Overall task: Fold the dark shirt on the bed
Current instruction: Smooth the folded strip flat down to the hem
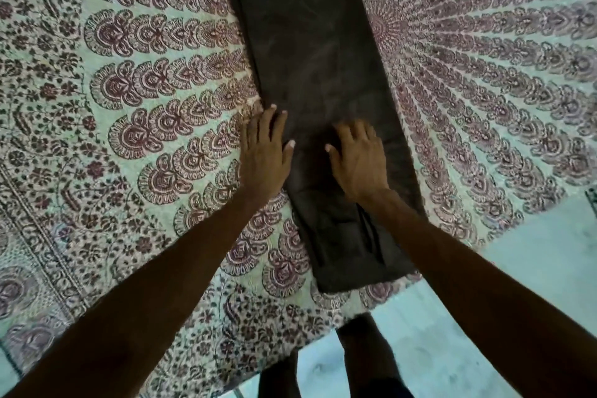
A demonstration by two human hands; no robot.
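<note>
- Dark shirt (319,81): soft, matte, dark grey-brown cloth, folded lengthwise into a long narrow strip. It lies flat on the bed, running from the near edge away to the top of the view. Faint creases mark the surface; layered folds show at the near end.
- Bedspread (129,107): thin printed cotton, pale green ground with maroon peacock-feather motifs fanning outward and a small floral border. Bare spread lies open on both sides of the strip.
- Bed edge: runs diagonally just beyond the shirt's near end; pale floor (533,252) lies below and to the right.
- Left hand (265,149): palm down on the strip's left edge, fingers straight and close together, thumb out, tips partly on the bedspread.
- Right hand (358,158): palm down on the cloth's middle, fingers slightly curled and loosely spread, gripping nothing.
- Person's legs (365,355): in dark clothing, standing at the bed's edge.
</note>
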